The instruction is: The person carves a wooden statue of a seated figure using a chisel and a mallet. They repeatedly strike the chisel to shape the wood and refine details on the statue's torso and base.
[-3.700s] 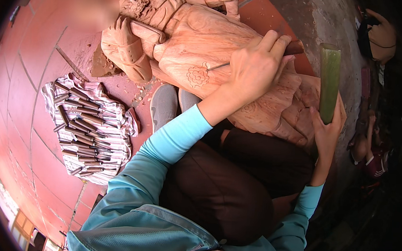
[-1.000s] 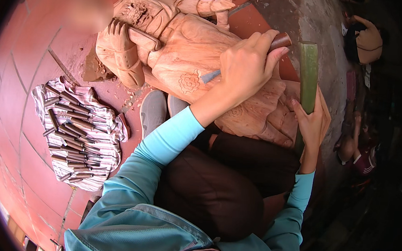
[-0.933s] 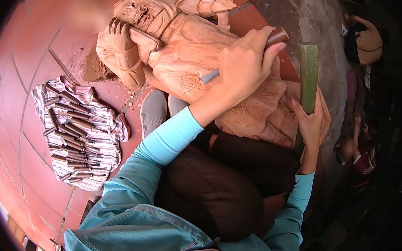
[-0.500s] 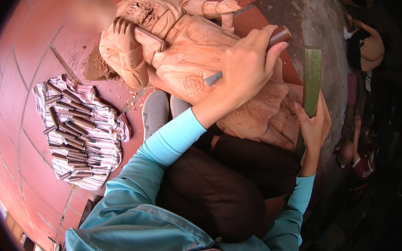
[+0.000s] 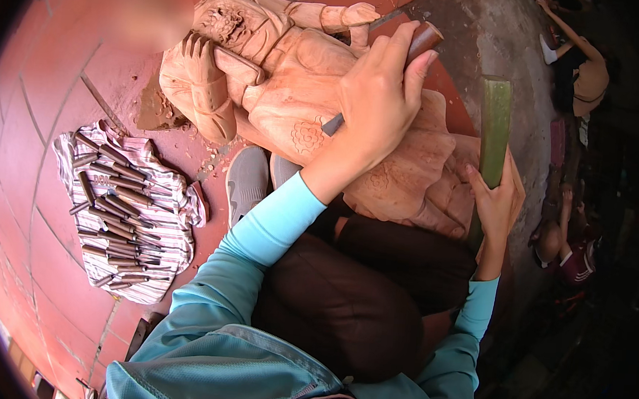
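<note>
A carved wooden statue (image 5: 287,66) of a robed figure lies in front of my knees, its head end toward the far left. My left hand (image 5: 380,101) is closed around the brown handle of a chisel (image 5: 425,39) above the robe. The chisel's flat blade sticks out below the hand, close to a carved round flower pattern; whether its edge touches the wood I cannot tell. At the statue's right end, my right hand (image 5: 499,196) grips a long green bar (image 5: 495,122) standing roughly upright. The bar's lower end is partly hidden by that hand.
Several brown-handled carving tools (image 5: 120,202) are spread on a striped cloth (image 5: 177,260) at the left. Wood chips (image 5: 212,156) dot the red tiled floor near my grey shoe (image 5: 247,180). At the far right, other people (image 5: 589,77) sit in shadow.
My left hand has shifted slightly to the left and away from me with the chisel, still gripping it. My right hand and the green bar have hardly moved.
</note>
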`<state>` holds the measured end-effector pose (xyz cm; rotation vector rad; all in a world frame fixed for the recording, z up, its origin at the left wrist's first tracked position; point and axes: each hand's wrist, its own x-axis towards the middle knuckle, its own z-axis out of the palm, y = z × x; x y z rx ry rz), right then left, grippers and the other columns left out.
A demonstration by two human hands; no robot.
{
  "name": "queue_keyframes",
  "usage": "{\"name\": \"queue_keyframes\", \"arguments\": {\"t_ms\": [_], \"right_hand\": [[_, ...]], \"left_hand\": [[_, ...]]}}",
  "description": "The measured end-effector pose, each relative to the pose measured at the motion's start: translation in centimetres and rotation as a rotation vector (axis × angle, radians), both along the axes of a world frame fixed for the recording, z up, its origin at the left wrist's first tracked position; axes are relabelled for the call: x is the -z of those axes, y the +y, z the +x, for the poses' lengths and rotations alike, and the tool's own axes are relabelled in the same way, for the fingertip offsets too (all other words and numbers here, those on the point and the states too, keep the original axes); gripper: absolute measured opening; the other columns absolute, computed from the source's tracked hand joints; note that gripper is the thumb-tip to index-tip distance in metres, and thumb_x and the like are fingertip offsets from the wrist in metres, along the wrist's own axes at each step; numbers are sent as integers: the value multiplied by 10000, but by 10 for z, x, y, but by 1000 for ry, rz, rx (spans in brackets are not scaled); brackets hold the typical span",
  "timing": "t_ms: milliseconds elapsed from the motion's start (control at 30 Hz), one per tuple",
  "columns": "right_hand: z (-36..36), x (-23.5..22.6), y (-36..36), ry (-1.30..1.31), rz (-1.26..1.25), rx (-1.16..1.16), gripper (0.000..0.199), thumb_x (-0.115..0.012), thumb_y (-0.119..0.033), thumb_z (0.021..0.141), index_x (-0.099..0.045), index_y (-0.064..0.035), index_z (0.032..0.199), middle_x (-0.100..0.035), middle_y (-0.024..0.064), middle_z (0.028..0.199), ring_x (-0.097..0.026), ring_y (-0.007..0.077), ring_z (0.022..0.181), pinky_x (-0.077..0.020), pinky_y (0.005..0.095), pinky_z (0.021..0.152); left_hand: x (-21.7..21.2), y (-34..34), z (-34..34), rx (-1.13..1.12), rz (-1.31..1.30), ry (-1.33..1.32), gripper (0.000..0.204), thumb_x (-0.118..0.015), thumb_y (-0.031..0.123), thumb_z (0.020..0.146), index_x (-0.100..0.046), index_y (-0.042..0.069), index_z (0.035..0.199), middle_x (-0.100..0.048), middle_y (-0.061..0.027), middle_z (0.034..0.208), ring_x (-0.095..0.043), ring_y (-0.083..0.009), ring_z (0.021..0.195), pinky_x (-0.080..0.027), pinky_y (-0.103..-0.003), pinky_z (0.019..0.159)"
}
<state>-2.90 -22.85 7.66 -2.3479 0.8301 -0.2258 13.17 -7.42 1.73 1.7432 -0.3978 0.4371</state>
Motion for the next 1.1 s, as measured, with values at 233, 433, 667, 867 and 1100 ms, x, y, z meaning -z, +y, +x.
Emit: {"name": "queue_keyframes", "arguments": {"t_ms": [233, 433, 667, 867, 1100], "right_hand": [[-3, 9, -13, -141, 62, -127, 718, -677, 41, 820, -380, -80, 1463, -523, 142, 1369, -559, 202, 1175, -476, 289, 933], [-11, 8, -21, -54, 99, -113, 741, -697, -31, 818, -367, -117, 1475, -575, 158, 1311, -583, 209, 1152, -467, 317, 933], [-7, 19, -20, -50, 101, -244, 764, -700, -78, 801, -357, -146, 1480, -596, 160, 1289, -606, 248, 1136, -467, 327, 936], [-11, 29, -31, 88, 232, -215, 774, -688, -80, 780, -367, -196, 1475, -579, 166, 1317, -622, 275, 1111, -475, 337, 940], [-11, 24, -30, 138, 217, -232, 788, -664, -88, 786, -328, -196, 1491, -624, 166, 1220, -623, 288, 1084, -472, 354, 899]], "left_hand": [[-20, 0, -17, 183, 151, -61, 364, -682, 225, 868, -610, 72, 1190, -602, -94, 826, -626, -271, 689, -493, -358, 591], [4, 71, -42, 338, 584, 72, 297, -747, 273, 807, -572, 57, 912, -559, -124, 910, -628, -328, 655, -484, -417, 525], [26, 124, -28, 167, 746, 117, 346, -758, 329, 785, -575, 45, 858, -580, -122, 912, -621, -360, 637, -493, -440, 541], [15, 118, -29, 222, 809, 31, 283, -761, 240, 742, -588, 49, 859, -591, -105, 931, -638, -356, 681, -507, -448, 583], [19, 115, -21, 269, 835, 51, 307, -749, 286, 747, -596, 43, 854, -608, -117, 927, -655, -364, 690, -508, -455, 592]]}}
